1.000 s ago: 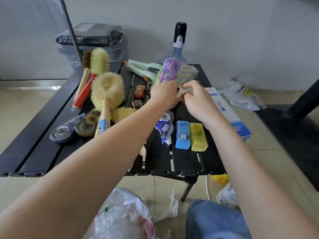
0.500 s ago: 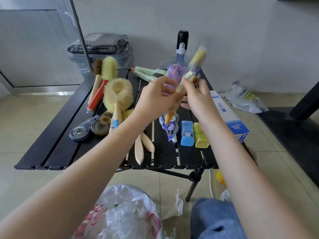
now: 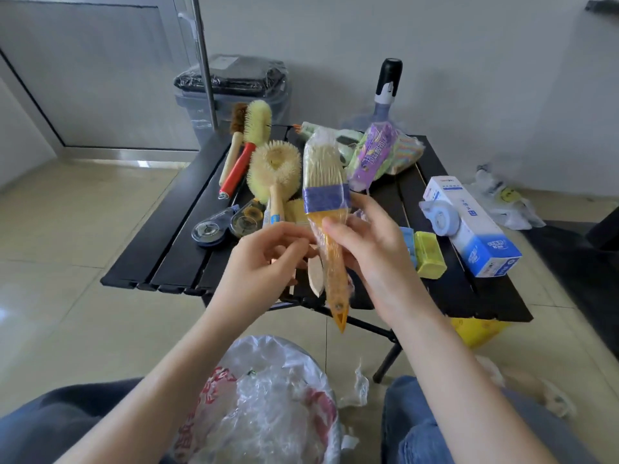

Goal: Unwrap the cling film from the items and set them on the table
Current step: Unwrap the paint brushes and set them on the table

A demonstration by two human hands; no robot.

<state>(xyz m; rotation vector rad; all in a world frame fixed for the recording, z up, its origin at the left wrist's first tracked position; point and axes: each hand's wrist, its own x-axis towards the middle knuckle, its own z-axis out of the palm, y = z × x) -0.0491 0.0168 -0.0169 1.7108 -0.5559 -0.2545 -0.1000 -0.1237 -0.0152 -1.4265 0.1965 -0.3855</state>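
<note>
A paintbrush (image 3: 326, 199) with pale bristles, a blue band and an orange handle is wrapped in cling film. My right hand (image 3: 365, 242) grips its handle and holds it upright above the black slatted table (image 3: 174, 249). Just left of the handle, my left hand (image 3: 268, 259) has its fingertips curled together at the film's edge. A wrapped purple packet (image 3: 378, 152) lies behind on the table.
Round scrub brushes (image 3: 274, 169), correction tape dispensers (image 3: 214, 229), blue and yellow boxes (image 3: 428, 249) and a white-blue carton (image 3: 469, 226) lie on the table. A plastic bag (image 3: 268, 403) of crumpled film sits between my knees. A bin (image 3: 231, 92) and a water-bottle pump (image 3: 387, 85) stand behind.
The wrapped paintbrush has been lifted off the table and brought nearer to me, turned so its flat side faces me. My head has drawn back.
</note>
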